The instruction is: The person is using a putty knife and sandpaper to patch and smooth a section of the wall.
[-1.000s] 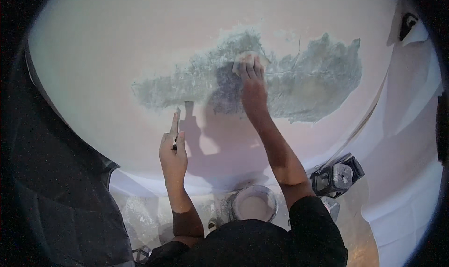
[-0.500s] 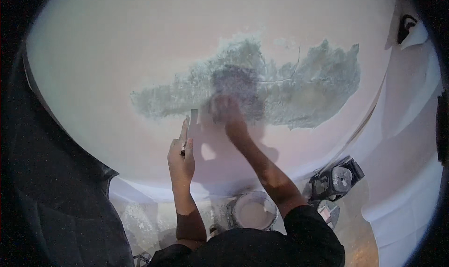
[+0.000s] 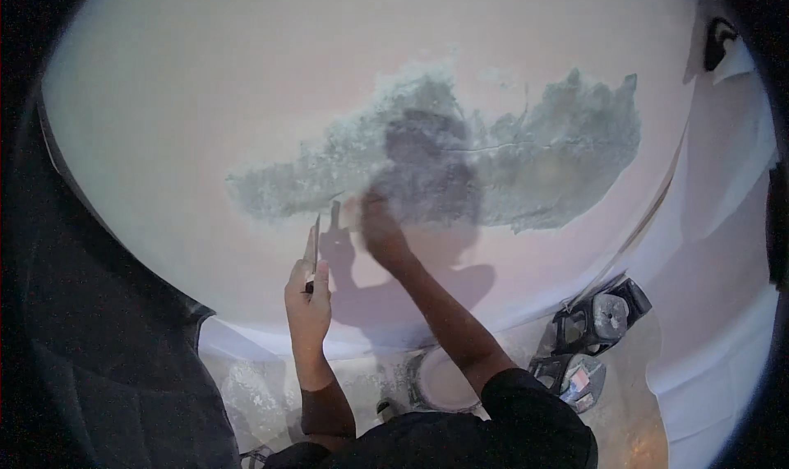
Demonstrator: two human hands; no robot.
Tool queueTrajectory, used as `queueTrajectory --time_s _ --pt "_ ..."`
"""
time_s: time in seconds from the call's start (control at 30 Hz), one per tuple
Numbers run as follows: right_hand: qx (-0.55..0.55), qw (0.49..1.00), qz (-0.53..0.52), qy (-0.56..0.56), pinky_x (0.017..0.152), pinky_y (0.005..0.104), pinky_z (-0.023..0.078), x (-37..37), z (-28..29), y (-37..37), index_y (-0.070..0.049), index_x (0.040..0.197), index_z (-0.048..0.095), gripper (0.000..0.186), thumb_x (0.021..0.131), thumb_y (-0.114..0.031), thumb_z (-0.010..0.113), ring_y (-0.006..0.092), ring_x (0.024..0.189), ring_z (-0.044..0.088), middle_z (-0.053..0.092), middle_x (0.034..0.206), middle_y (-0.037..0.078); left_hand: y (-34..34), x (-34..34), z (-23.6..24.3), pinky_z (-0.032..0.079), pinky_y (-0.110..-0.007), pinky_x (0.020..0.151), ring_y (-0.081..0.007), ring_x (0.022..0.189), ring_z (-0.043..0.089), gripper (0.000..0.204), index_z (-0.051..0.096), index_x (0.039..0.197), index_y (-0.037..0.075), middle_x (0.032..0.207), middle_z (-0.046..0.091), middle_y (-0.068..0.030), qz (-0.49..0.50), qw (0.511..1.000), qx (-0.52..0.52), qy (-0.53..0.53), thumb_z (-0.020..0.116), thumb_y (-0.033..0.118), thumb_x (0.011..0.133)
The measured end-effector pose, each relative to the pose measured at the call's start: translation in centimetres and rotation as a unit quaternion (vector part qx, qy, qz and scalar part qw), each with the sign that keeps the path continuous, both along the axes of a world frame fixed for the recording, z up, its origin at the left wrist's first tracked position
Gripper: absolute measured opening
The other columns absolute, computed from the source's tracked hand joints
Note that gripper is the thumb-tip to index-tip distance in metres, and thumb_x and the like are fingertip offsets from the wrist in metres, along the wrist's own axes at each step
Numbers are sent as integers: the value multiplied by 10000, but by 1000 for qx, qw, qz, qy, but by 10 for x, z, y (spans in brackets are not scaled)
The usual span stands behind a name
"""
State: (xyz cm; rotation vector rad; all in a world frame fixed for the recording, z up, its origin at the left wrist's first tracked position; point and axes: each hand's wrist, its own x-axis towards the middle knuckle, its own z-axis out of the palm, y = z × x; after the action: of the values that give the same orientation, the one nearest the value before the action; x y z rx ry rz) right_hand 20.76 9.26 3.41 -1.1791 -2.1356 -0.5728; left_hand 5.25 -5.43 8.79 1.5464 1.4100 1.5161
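A jagged grey patch spreads across the pale pinkish wall, with a thin crack line in its right half. My left hand is closed round a putty knife, its thin blade seen nearly edge-on and pointing up, just below the patch. My right hand is at the patch's lower edge, right of the knife. Motion smears its fingers, and whatever they may hold cannot be made out. A dark shadow of my head and arms falls over the middle of the patch.
Below the wall stands a round bucket, partly behind my right arm. Two dusty dark stools are at the lower right; small items lie on the nearer one. White sheeting hangs at right, black sheeting at left.
My right hand has moved left along the patch's lower edge, closer to the knife. My left hand has dropped slightly down and left, and the blade has turned from broadside to nearly edge-on.
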Motion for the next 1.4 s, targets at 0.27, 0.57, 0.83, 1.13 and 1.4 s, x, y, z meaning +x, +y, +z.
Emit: queueTrajectory --time_s 0.27,0.57,0.83,1.13,1.4 --pt "-23 988 -114 101 892 421 486 263 -59 37 -70 1222 601 406 824 -153 595 317 1058 594 592 1220 194 -4 47 3 346 -230 520 -66 596 428 333 581 1251 14 735 411 13 -31 999 -20 -37 561 207 980" --pt "176 853 -179 458 1046 464 382 203 -49 48 55 1237 567 391 869 -42 480 465 1283 427 512 1322 298 -24 1 -16 359 -238 506 -64 579 441 263 574 953 -17 750 441 5 22 996 -36 -82 555 243 988" --pt "148 952 -29 266 1147 378 254 -101 -41 71 -39 1476 307 602 941 -167 551 275 1361 350 391 1466 158 -26 -72 -9 351 -234 492 -58 555 421 277 576 940 -4 679 425 15 61 993 2 -99 561 268 985" --pt "-12 982 81 169 1105 443 330 -85 5 58 -26 1400 417 496 920 -127 485 324 1345 378 399 1457 175 1 -81 -3 347 -227 481 -49 535 416 334 614 1066 -19 611 431 25 27 994 -13 -106 572 300 976" --pt "-1 1000 -4 14 1119 571 274 20 42 28 -70 1445 382 682 804 -61 617 423 1394 292 319 1509 203 13 -37 -12 273 -229 410 -40 466 351 381 564 1257 -7 602 370 54 -16 994 18 -108 537 273 1000"
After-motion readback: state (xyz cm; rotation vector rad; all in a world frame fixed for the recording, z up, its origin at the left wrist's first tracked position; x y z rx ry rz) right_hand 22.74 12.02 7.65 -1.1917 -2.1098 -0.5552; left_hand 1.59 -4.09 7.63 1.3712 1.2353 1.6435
